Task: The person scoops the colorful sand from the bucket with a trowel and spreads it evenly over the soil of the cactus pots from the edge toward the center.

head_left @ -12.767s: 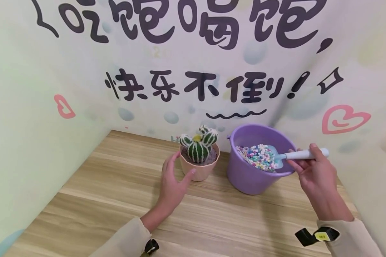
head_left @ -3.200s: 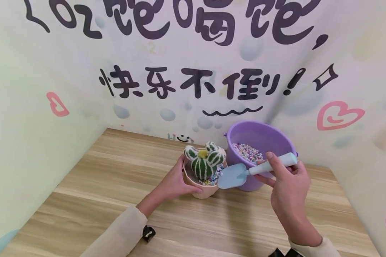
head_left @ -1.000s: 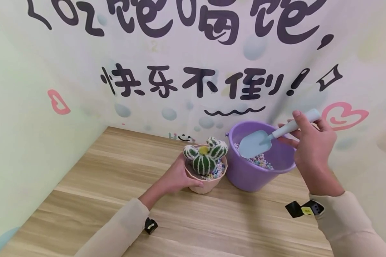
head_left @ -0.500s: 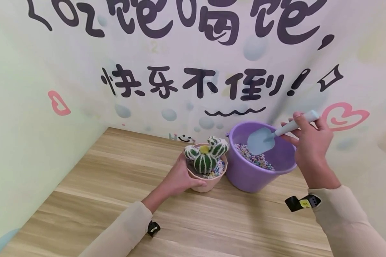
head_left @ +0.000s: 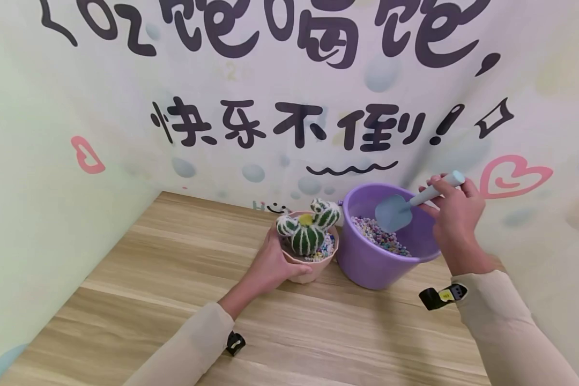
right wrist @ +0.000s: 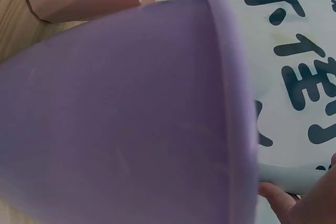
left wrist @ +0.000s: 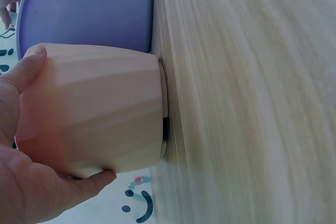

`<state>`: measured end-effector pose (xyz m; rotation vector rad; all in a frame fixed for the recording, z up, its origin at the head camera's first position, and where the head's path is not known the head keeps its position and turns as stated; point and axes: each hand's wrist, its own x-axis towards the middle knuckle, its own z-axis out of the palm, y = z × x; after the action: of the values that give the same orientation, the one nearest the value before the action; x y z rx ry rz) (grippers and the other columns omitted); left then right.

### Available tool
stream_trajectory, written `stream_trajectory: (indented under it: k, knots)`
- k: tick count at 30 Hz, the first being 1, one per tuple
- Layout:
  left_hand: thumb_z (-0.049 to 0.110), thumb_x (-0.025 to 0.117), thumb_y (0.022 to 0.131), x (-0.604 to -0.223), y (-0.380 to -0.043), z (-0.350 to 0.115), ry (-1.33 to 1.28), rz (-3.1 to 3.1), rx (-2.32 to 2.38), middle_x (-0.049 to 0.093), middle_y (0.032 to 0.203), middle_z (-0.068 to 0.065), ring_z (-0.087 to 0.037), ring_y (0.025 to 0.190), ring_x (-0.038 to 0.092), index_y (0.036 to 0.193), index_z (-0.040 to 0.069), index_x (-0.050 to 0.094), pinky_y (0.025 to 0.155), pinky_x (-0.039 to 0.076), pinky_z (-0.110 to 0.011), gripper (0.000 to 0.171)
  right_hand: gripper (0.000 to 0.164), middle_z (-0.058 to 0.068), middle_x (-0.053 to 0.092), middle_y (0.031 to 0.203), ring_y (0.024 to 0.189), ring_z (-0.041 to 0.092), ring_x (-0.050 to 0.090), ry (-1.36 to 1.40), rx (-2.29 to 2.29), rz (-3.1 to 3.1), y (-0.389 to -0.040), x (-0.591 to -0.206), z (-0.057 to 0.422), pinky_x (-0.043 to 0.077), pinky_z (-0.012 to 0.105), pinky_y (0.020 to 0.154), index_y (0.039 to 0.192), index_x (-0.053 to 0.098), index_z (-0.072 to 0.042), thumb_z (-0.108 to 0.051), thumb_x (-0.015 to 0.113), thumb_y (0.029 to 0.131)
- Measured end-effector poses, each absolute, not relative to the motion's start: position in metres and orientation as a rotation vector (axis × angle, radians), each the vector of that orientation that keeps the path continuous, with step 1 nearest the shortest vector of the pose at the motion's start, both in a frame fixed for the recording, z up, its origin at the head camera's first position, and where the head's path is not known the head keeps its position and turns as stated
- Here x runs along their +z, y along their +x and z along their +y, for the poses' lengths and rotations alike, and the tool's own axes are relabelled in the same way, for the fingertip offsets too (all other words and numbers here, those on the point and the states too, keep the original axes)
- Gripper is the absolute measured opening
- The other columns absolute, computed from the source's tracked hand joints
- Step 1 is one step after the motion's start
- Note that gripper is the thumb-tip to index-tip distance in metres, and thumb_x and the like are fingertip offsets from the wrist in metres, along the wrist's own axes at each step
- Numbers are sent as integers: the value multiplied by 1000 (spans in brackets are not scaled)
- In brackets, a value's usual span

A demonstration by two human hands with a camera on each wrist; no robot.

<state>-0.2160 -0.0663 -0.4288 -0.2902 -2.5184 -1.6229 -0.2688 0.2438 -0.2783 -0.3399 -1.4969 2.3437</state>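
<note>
A pale pink pot (left wrist: 94, 108) stands on the table with a knitted green-and-white cactus (head_left: 306, 239) in it. Colourful pebbles (head_left: 326, 249) cover the soil on the pot's right side; grey soil shows at the left. My left hand (head_left: 270, 264) grips the pot's left side, thumb in front. Right of the pot stands a purple bucket (head_left: 373, 268), partly filled with more small pebbles (head_left: 378, 236). My right hand (head_left: 458, 214) holds a light blue shovel (head_left: 394, 213) by its handle, the blade inside the bucket above the pebbles. In the right wrist view the bucket hides the blade.
The wooden table (head_left: 173, 300) meets a printed cloth wall (head_left: 251, 128) close behind the pot and bucket. Another wall (head_left: 38, 161) borders the table on the left. Black wrist cameras sit on both sleeves.
Pebbles have appeared in the pot since the earliest frame. The shovel went from the bucket to the pot and back over the bucket. Just now, my right hand has shifted left and slightly down.
</note>
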Motion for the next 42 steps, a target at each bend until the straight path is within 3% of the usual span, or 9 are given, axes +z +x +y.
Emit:
stream_trajectory:
  k: [10, 16, 32, 42]
  knots:
    - [30, 96, 56, -433, -219, -62, -228, -2479, -1608, 38, 145, -10, -25, 133, 40, 152, 19, 21, 113, 32, -44, 123, 37, 7, 68, 101, 83, 22, 72, -357, 2369, -1487, -283, -296, 241, 60, 33, 67, 115, 61, -6, -9, 78, 82]
    - [28, 96, 54, -432, -219, -61, -244, -2449, -1598, 40, 144, -11, -25, 132, 42, 151, 16, 23, 113, 33, -44, 122, 34, 5, 71, 94, 81, 18, 71, -335, 2383, -1520, -288, -309, 237, 59, 31, 63, 110, 63, -6, -8, 79, 81]
    - [30, 96, 55, -433, -219, -59, -220, -2487, -1568, 37, 147, -13, -29, 134, 40, 153, 18, 18, 113, 32, -46, 125, 23, -1, 72, 90, 78, 10, 70, -56, 2188, -1972, -286, -321, 232, 57, 21, 72, 106, 62, -11, -16, 73, 87]
    - [31, 96, 55, -433, -217, -60, -214, -2490, -1566, 37, 147, -12, -29, 134, 41, 153, 19, 19, 112, 33, -47, 125, 30, 1, 72, 96, 85, 9, 68, 7, 2175, -2065, -285, -321, 234, 56, 19, 75, 115, 55, -7, -20, 69, 91]
